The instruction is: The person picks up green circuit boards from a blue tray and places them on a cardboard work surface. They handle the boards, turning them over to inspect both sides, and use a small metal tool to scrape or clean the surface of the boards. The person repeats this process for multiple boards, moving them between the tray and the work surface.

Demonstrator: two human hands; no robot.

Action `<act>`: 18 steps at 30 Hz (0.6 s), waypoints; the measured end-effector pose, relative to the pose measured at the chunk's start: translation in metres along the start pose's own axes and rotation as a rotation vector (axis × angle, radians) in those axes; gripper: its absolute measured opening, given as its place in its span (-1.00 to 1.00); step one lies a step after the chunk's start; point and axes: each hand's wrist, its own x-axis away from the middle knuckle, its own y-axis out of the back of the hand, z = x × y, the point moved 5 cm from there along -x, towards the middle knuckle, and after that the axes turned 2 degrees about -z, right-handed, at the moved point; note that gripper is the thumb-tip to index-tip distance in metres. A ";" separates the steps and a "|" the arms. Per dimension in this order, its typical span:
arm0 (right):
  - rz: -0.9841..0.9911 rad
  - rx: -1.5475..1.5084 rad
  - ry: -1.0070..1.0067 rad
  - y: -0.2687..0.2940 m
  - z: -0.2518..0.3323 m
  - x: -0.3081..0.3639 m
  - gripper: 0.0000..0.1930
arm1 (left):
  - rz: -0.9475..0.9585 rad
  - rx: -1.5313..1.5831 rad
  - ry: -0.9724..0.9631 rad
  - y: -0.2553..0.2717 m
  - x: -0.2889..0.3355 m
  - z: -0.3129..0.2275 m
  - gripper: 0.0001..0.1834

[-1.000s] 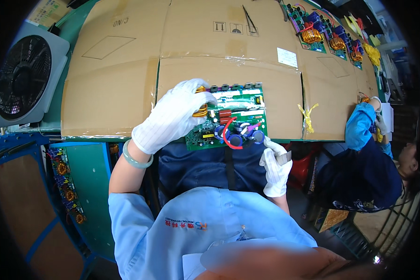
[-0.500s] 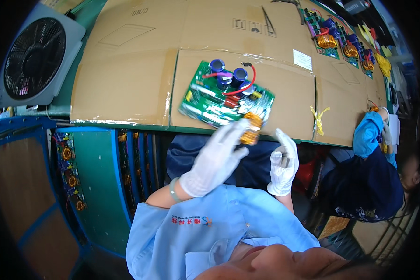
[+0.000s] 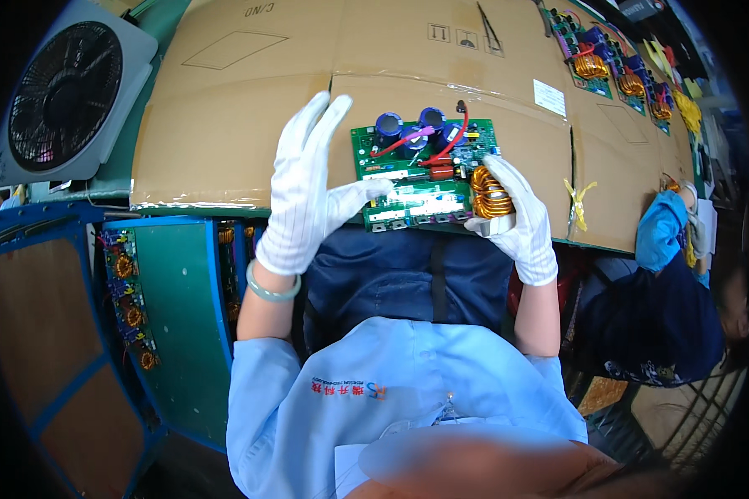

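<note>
A green circuit board [image 3: 429, 195] lies on the cardboard near the table's front edge. It carries blue cylindrical capacitors [image 3: 389, 125], a red wire [image 3: 461, 133], a purple-sleeved lead [image 3: 416, 137] and a coil of copper wire [image 3: 491, 193] at its right end. Both hands wear white gloves. My left hand [image 3: 308, 191] stands left of the board, fingers stretched up and apart, its thumb reaching over the board's left end. Around the coil and the board's right edge curl the fingers and thumb of my right hand [image 3: 520, 220].
Flattened cardboard [image 3: 233, 125] covers the table. Similar boards [image 3: 592, 68] stand at the far right. Tweezers [image 3: 490, 32] and a yellow tie [image 3: 577, 206] lie on the cardboard. A fan [image 3: 65, 98] is at left, above a rack holding boards [image 3: 129, 291]. A co-worker [image 3: 657, 320] sits at right.
The board has turned and now lies nearly square to the table edge. My left hand has left the coil and moved up and left, opening. My right hand has come to the coil.
</note>
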 end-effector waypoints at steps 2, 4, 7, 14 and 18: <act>0.032 -0.012 0.011 0.000 -0.002 -0.004 -0.18 | 0.160 0.017 -0.028 -0.019 -0.012 0.004 0.14; 0.020 0.019 0.035 0.003 -0.003 -0.005 -0.20 | 0.315 0.000 -0.068 -0.044 -0.017 -0.002 0.19; 0.017 0.012 0.022 0.003 -0.004 -0.006 -0.22 | 0.353 0.029 -0.050 -0.057 -0.016 -0.001 0.18; 0.002 -0.050 -0.024 0.000 -0.005 -0.004 -0.24 | 0.332 0.038 -0.040 -0.064 -0.013 0.004 0.07; 0.002 -0.055 0.006 0.000 -0.009 -0.003 -0.22 | 0.329 0.025 -0.046 -0.065 -0.012 0.003 0.01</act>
